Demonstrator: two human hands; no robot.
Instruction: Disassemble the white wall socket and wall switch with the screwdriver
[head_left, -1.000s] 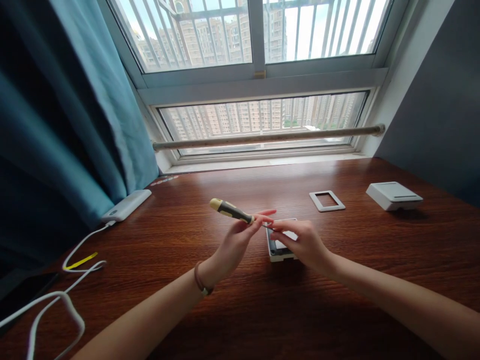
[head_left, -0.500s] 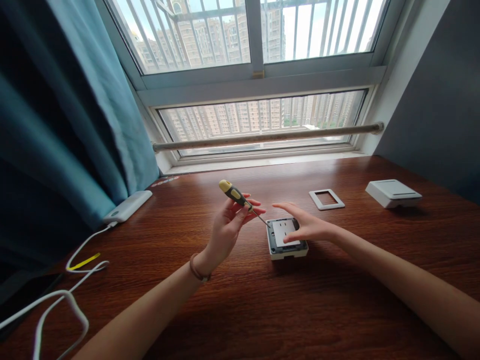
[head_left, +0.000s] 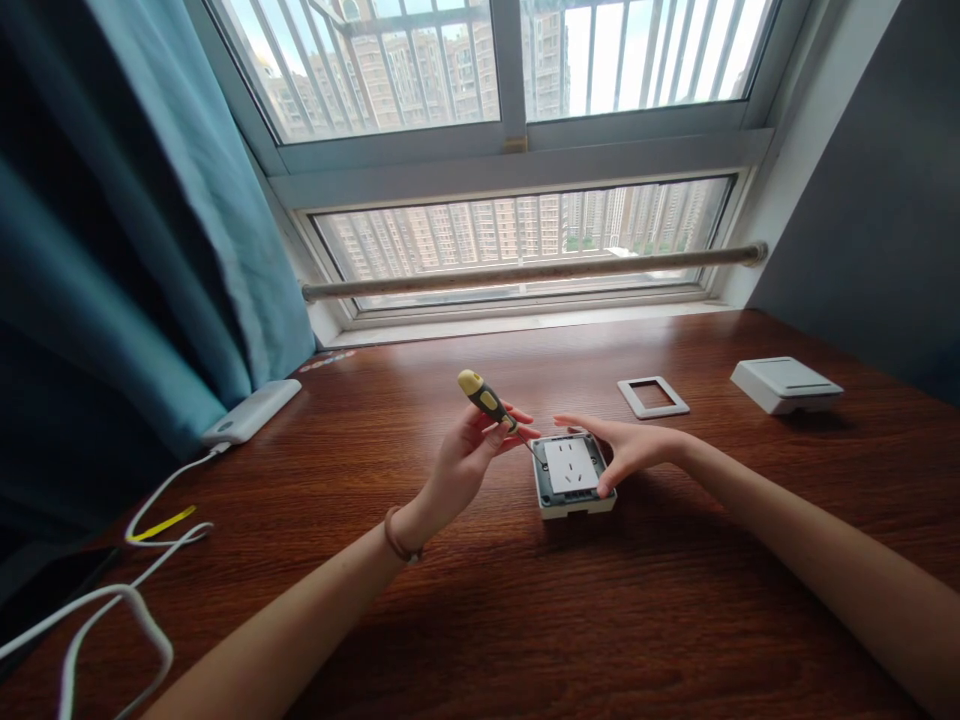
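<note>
Currently the head view has, near five o'clock from centre, one socket (head_left: 569,466) seated in one box (head_left: 557,513). The left hand (head_left: 459,465) clasps one screwdriver (head_left: 488,402), tip at the socket's nine o'clock; the right hand (head_left: 634,445) grips the box from three. Toward two lie one frame (head_left: 660,411) and one white case (head_left: 787,384).

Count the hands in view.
2: the left hand holds the screwdriver; the right hand spans the right side of the socket box. Neither is fully hidden.
</note>
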